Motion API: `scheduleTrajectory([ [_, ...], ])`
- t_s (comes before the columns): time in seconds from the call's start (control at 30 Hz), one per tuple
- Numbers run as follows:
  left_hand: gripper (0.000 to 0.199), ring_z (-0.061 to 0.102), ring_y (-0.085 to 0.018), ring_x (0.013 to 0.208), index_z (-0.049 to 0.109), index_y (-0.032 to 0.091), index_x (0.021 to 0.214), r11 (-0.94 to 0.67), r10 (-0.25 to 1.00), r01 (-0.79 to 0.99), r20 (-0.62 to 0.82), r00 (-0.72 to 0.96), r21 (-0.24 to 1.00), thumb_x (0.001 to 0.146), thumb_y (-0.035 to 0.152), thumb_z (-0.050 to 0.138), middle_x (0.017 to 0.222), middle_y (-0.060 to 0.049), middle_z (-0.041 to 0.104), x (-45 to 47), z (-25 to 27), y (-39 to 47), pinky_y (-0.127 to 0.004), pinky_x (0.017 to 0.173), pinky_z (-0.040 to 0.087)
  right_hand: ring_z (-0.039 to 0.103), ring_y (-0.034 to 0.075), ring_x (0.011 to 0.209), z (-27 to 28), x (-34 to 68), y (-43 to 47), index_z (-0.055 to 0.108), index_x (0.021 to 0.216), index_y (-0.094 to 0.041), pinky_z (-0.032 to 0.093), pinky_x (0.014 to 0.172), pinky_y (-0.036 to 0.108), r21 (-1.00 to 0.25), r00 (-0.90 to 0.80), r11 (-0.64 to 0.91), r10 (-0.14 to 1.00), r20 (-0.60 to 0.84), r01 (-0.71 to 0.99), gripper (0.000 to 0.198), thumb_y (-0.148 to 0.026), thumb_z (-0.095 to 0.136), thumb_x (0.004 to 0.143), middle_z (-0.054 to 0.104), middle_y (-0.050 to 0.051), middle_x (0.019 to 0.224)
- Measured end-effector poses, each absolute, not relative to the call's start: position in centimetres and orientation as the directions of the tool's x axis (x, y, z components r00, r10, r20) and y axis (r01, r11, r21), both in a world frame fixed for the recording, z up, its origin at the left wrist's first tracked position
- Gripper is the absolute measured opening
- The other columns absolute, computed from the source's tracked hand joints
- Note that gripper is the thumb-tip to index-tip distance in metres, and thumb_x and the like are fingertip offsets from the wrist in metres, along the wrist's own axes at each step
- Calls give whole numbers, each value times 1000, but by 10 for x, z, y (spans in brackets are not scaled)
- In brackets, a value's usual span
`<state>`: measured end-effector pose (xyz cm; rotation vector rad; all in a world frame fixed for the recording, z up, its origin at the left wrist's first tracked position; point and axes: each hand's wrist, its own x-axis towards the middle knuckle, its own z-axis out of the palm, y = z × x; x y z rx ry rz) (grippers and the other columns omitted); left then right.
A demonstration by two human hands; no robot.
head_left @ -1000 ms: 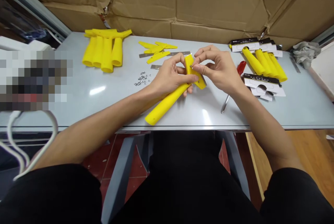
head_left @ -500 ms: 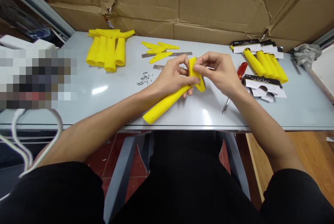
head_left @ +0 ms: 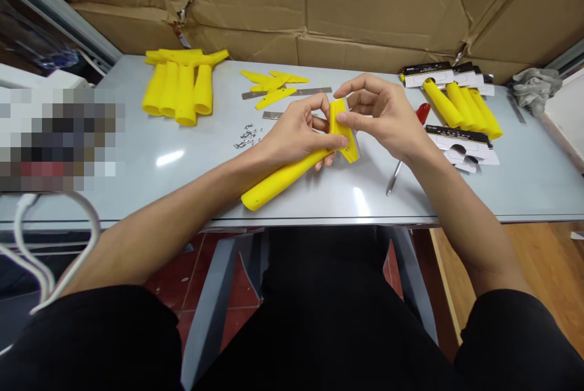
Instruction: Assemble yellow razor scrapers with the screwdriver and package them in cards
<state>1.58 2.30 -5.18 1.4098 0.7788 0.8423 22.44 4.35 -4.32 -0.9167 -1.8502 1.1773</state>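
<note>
You're holding the yellow plastic T-shaped scraper (head_left: 287,179) over the tabletop (head_left: 182,187), apparently working on the fastening at its head; the next move seems to be calling for a steady grip and careful aligning. Your left hand (head_left: 298,131) is grasping its neck. Your right hand (head_left: 383,114) is arching inward, thumb touching the head; whether its fingers are pinching anything, I can't tell.

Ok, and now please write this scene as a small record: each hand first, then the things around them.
Left hand: holds yellow T-shaped tool near its head
Right hand: thumb at the tool's head
Beyond hands: yellow plates, metal strips
Left side: small metal parts; farther left, yellow T-shaped pieces
Right side: red-handled tool, partly hidden; yellow handles with printed cards; grey cloth
</note>
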Motion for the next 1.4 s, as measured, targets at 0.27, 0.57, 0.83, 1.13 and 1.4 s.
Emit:
scheduleTrajectory([
  [0.27,55,73,-17,51,52,26,94,-32,852,-25,40,521,999,74,32,103,71,5,72,11,-48,25,-25,43,57,62,4,104,-45,221,45,65,125,-19,58,90,15,-868,-414,433,855,311,242,91,-93,78,74,70,7,131],
  [0.57,60,73,-15,63,52,26,87,-304,888,88,249,387,949,73,43,107,76,5,72,6,-33,15,-25,53,57,63,4,100,-39,220,28,72,125,-19,58,91,19,-755,-418,613,764,492,233,79,-89,63,89,70,5,116],
  [0.83,47,68,-16,69,54,25,75,-513,845,254,429,319,820,81,40,99,70,3,64,3,-39,18,-30,63,54,63,11,111,-40,232,31,74,126,-29,59,116,32,-665,-479,612,777,408,427,70,-87,66,88,72,4,125],
  [1.13,30,71,-22,85,62,28,87,-657,752,463,559,350,594,92,48,83,81,-1,67,-1,-51,32,-35,83,56,72,9,109,-48,230,36,78,120,-19,60,106,30,-462,-471,745,664,580,481,64,-73,48,106,75,8,116],
  [1.4,33,74,-28,95,67,28,95,-701,690,567,609,390,432,98,60,75,85,-4,70,-10,-61,40,-42,95,58,77,9,116,-54,232,36,82,120,-20,63,107,26,-429,-512,792,609,605,435,54,-62,50,109,77,4,116],
])
